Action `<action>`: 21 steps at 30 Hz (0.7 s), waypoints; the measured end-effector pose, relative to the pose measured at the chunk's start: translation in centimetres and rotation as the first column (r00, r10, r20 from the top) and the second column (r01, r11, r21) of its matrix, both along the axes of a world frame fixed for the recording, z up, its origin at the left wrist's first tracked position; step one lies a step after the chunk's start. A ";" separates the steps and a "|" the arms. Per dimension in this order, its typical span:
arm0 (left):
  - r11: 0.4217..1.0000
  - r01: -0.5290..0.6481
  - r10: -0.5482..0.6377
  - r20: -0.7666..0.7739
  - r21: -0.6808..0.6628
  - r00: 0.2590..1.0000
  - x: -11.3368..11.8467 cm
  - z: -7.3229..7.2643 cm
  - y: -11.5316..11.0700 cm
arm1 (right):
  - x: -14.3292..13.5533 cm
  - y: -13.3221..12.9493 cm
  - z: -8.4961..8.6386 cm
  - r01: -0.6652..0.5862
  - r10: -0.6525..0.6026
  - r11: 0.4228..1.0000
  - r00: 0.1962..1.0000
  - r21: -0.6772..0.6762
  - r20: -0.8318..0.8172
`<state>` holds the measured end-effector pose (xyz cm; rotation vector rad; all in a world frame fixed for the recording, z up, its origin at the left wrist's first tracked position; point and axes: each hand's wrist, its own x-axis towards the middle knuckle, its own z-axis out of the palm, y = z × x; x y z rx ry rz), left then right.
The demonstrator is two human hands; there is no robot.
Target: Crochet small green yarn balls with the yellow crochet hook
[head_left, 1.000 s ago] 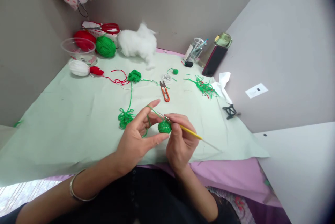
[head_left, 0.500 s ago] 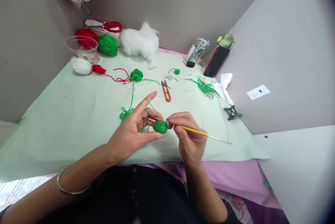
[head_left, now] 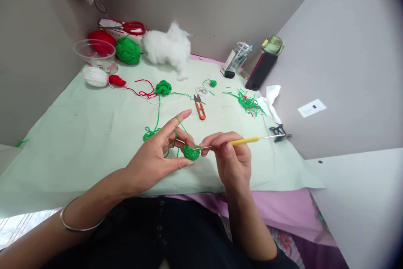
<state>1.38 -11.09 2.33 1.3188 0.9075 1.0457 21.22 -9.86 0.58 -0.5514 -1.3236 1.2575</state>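
Note:
Between thumb and fingers, my left hand (head_left: 157, 149) pinches a small green crochet piece (head_left: 191, 152), cup-like in shape. Green yarn (head_left: 186, 130) runs over its raised index finger down to the piece. My right hand (head_left: 231, 155) is closed on the yellow grip of a crochet hook (head_left: 245, 140). The hook's metal tip meets the upper edge of the piece; whether it is inside a stitch I cannot tell. Beyond the hands lie orange thread snips (head_left: 200, 107) and a small green yarn bundle (head_left: 163, 88), whose strand leads to loose loops (head_left: 150, 133) beside my left hand.
At the back left are a clear plastic tub (head_left: 94, 53), a green yarn ball (head_left: 127, 50), red scissors (head_left: 134, 28) and white stuffing (head_left: 168, 46). Yarn scraps (head_left: 248, 102), a phone (head_left: 261, 71), a bottle (head_left: 272, 45) and a black stand (head_left: 278, 133) are on the right.
My right hand has tilted the crochet hook, so its rear end points higher and further right. The green piece has shifted slightly left with my left hand. The view moved a little.

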 end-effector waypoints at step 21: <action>0.928 -0.041 0.195 0.389 -0.370 0.901 2.0 -0.1 -1.4 | -1.0 -1.7 -1.5 0.129 -0.825 0.267 0.543 0.955 0.157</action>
